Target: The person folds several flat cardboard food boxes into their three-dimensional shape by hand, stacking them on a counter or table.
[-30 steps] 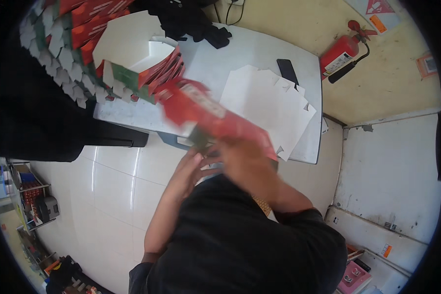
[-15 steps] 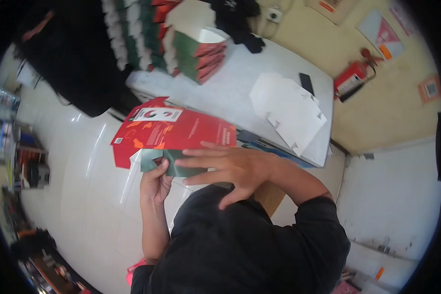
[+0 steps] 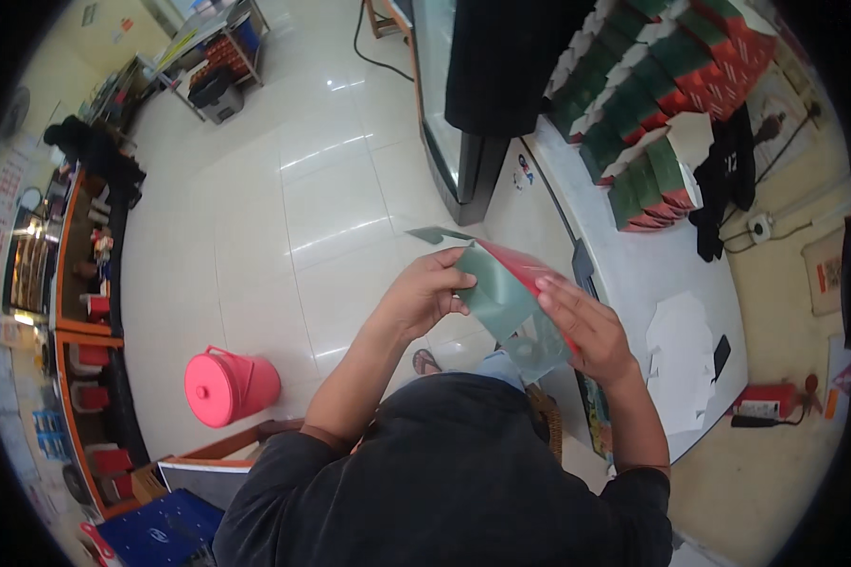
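Note:
A red and green cardboard box blank [image 3: 497, 291] is held up in front of my chest, bent along its folds. The green panels face me, and red shows along the far right side. My left hand [image 3: 427, 293] pinches the green panel's left edge between thumb and fingers. On the right side, my right hand [image 3: 588, 326] grips the card with its fingers laid along the red face; its thumb is hidden. A dark green flap sticks out past the far left end of the blank.
On the white table [image 3: 624, 312] at right stand rows of folded green and red boxes [image 3: 648, 85], a flat white sheet [image 3: 681, 359] and a black phone [image 3: 721, 357]. A fire extinguisher [image 3: 764, 401] is beyond. A pink lidded bucket [image 3: 229, 386] stands on the tiled floor at left.
My view has swung left. The blank, flatter and showing its red printed face before, is now raised and bent. My right hand, spread over the green panel earlier, has closed on the right side.

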Available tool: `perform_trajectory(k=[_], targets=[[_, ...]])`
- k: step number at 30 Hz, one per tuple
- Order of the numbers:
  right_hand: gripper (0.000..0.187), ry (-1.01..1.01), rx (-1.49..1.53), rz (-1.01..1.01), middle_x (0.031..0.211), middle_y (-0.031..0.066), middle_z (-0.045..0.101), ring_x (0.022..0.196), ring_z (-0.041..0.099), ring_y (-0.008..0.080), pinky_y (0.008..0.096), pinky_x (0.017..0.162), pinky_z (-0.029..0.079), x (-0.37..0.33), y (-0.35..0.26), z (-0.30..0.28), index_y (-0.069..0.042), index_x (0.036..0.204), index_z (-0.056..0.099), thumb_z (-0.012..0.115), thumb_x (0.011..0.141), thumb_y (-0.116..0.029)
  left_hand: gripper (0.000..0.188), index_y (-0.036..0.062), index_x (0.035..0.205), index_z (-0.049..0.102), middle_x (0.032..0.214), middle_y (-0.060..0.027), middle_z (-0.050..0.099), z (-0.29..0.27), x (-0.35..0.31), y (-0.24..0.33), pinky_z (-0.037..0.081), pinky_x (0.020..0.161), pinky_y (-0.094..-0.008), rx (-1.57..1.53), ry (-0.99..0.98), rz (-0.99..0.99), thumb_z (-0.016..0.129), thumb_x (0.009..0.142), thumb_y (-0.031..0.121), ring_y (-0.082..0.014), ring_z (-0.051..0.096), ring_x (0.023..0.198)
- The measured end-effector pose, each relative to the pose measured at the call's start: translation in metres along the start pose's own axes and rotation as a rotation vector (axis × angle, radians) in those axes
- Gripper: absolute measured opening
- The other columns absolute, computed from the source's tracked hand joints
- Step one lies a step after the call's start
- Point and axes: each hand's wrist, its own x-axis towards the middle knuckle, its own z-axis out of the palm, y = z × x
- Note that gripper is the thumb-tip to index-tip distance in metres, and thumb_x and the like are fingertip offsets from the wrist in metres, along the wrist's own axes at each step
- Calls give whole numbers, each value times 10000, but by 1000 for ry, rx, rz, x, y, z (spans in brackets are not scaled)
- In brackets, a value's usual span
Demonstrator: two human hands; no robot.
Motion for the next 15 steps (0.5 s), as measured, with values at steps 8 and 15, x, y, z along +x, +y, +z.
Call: perform_trajectory(k=[8,15], targets=[[425,227,894,324,1459,237,433,1345,446,313,433,1115,338,34,-25,42,-35,1393,479,343,1060,-262,349,-31,1093,610,931,-93,694,-7,-29,-9,612,651,-273,371,207,367,746,771,-22,-149,700,796],[377,2,1365,221,1469,247,401,1321,454,369,450,1125,319,48,-3,44,-53,1359,499,445,1020,-210,325,-33,1092,613,905,-81,692,-17,-39,15,605,712,-277,406,217,105,730,790,-2,-148,694,831]])
